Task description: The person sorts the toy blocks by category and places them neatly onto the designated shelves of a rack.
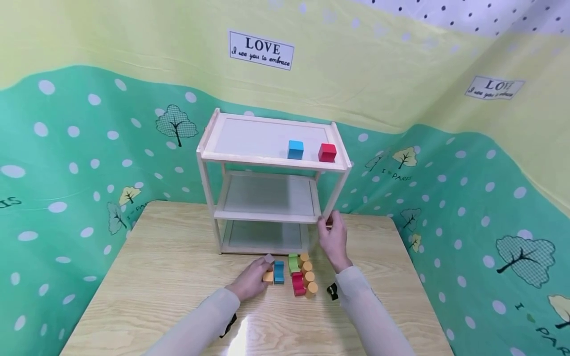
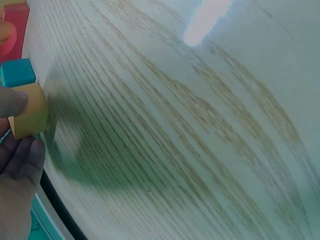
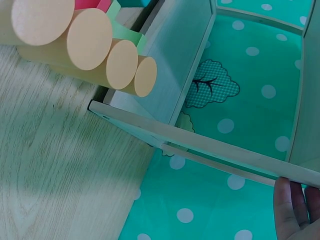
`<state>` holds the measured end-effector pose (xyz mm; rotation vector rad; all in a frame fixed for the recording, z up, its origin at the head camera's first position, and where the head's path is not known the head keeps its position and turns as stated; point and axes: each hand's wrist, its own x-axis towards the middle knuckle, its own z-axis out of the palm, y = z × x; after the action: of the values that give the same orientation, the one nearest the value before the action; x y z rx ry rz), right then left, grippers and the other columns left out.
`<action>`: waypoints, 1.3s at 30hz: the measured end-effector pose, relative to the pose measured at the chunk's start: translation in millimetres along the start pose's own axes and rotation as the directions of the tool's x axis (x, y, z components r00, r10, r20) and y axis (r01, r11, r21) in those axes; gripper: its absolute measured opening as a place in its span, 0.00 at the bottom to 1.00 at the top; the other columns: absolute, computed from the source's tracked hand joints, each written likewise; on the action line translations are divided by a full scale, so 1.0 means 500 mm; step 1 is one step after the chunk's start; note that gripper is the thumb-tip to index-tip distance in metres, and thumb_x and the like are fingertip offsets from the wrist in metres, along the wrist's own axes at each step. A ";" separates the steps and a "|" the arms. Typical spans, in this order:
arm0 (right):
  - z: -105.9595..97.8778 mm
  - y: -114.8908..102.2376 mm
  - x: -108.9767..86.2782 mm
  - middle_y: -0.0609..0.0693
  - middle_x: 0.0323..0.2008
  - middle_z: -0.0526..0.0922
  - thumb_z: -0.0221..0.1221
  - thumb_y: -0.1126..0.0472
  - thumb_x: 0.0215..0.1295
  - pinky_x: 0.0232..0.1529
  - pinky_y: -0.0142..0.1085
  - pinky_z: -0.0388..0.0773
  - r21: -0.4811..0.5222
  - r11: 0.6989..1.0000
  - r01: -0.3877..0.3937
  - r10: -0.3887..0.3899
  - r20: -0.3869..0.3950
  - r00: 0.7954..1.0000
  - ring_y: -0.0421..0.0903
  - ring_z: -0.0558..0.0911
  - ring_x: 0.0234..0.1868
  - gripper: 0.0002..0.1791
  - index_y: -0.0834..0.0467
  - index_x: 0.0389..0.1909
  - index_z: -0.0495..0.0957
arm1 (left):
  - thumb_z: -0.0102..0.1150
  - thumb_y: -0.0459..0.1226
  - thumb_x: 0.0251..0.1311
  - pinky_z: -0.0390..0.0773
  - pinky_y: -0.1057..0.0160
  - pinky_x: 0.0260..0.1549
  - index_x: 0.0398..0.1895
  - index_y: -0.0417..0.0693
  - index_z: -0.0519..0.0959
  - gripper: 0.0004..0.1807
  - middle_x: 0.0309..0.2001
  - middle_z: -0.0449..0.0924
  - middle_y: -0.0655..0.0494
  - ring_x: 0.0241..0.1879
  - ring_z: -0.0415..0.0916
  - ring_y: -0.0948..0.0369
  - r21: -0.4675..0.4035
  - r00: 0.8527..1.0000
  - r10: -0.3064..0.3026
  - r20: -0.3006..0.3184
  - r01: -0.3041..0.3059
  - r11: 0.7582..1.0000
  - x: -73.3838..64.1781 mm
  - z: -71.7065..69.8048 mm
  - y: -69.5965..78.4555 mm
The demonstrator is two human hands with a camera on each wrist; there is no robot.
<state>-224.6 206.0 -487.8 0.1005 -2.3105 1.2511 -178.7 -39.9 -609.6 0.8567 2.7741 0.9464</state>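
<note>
My left hand [image 1: 253, 279] pinches an orange block [image 2: 29, 111] between thumb and fingers, low over the wooden table. Right beside it stands a blue block with a curved cut-out [image 1: 278, 272]; a small pale block [image 1: 269, 258] shows just past the fingers. Farther right are a green curved block [image 1: 294, 263], a red curved block [image 1: 298, 284] and a row of several orange cylinders [image 1: 309, 278]. With thumb and fingers on either side, my right hand [image 1: 335, 241] holds the right front post of a white three-tier shelf [image 1: 264, 216] near its middle tier.
On the shelf's top tier sit a blue cube [image 1: 296, 150] and a red cube [image 1: 327, 153]. A dark object [image 1: 332, 291] lies by the right forearm. Green and yellow patterned cloth [image 1: 133, 123] hangs behind and beside the wooden table [image 1: 160, 247].
</note>
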 end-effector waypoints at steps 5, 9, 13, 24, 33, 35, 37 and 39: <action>-0.002 -0.002 0.000 0.51 0.34 0.74 0.53 0.61 0.67 0.32 0.39 0.81 0.001 1.000 -0.005 0.005 -0.003 1.000 0.46 0.77 0.35 0.07 0.58 0.43 0.72 | 0.67 0.30 0.51 0.77 0.56 0.50 0.45 0.39 0.79 0.16 0.46 0.75 0.50 0.51 0.74 0.52 0.007 1.000 0.012 -0.008 -0.012 1.000 -0.003 0.001 -0.001; -0.001 -0.001 -0.001 0.51 0.35 0.74 0.53 0.61 0.68 0.33 0.38 0.81 -0.001 1.000 -0.003 0.003 0.000 1.000 0.46 0.77 0.35 0.07 0.58 0.44 0.72 | 0.67 0.30 0.52 0.78 0.56 0.48 0.43 0.39 0.79 0.14 0.45 0.75 0.50 0.49 0.74 0.53 0.003 0.999 0.024 -0.024 -0.024 1.000 -0.011 -0.002 -0.004; 0.000 0.000 -0.002 0.51 0.35 0.74 0.53 0.61 0.68 0.34 0.39 0.81 -0.001 1.000 0.006 -0.006 -0.005 1.000 0.46 0.77 0.35 0.07 0.58 0.43 0.72 | 0.67 0.29 0.50 0.77 0.55 0.49 0.44 0.38 0.79 0.16 0.47 0.76 0.48 0.50 0.74 0.52 -0.014 0.998 0.036 -0.045 -0.037 0.999 -0.018 -0.007 -0.011; 0.000 0.002 -0.001 0.51 0.35 0.74 0.53 0.61 0.68 0.34 0.40 0.81 -0.003 1.000 0.014 -0.014 0.000 1.000 0.46 0.77 0.36 0.07 0.58 0.43 0.72 | 0.66 0.29 0.48 0.79 0.58 0.45 0.48 0.38 0.79 0.20 0.44 0.75 0.52 0.44 0.74 0.57 0.001 0.998 0.049 -0.049 -0.049 0.999 -0.034 -0.047 -0.005; -0.002 0.003 -0.001 0.51 0.34 0.74 0.53 0.62 0.67 0.32 0.39 0.81 -0.007 1.000 0.029 -0.029 -0.005 1.000 0.46 0.77 0.35 0.07 0.58 0.43 0.72 | 0.67 0.32 0.50 0.78 0.64 0.41 0.45 0.40 0.79 0.18 0.41 0.73 0.58 0.39 0.72 0.64 0.014 0.997 0.057 -0.053 -0.057 0.998 -0.048 -0.070 0.004; -0.002 0.004 -0.001 0.51 0.35 0.74 0.53 0.62 0.67 0.32 0.39 0.81 -0.007 1.000 0.027 -0.027 -0.003 1.000 0.45 0.77 0.35 0.07 0.58 0.43 0.72 | 0.67 0.33 0.51 0.79 0.64 0.42 0.46 0.39 0.78 0.18 0.42 0.73 0.58 0.40 0.72 0.64 0.000 0.998 0.046 -0.048 -0.046 0.999 -0.051 -0.078 0.008; -0.001 0.005 0.000 0.51 0.35 0.74 0.53 0.62 0.67 0.32 0.39 0.81 -0.006 1.000 0.029 -0.029 -0.001 1.000 0.45 0.77 0.36 0.07 0.59 0.44 0.72 | 0.67 0.33 0.51 0.78 0.64 0.43 0.47 0.40 0.78 0.18 0.42 0.73 0.59 0.41 0.72 0.64 0.003 0.998 0.041 -0.046 -0.041 0.999 -0.055 -0.086 0.010; -0.001 0.006 0.000 0.51 0.35 0.74 0.53 0.62 0.67 0.32 0.38 0.80 -0.009 1.000 0.028 -0.028 -0.002 1.000 0.45 0.77 0.36 0.07 0.59 0.44 0.72 | 0.67 0.33 0.50 0.78 0.64 0.44 0.47 0.40 0.78 0.19 0.42 0.72 0.60 0.41 0.72 0.64 0.008 0.998 0.042 -0.046 -0.042 0.999 -0.059 -0.096 0.015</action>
<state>-225.2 208.3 -489.8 0.1282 -2.3052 1.2259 -162.7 -76.4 -569.5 0.9085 2.8103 0.9764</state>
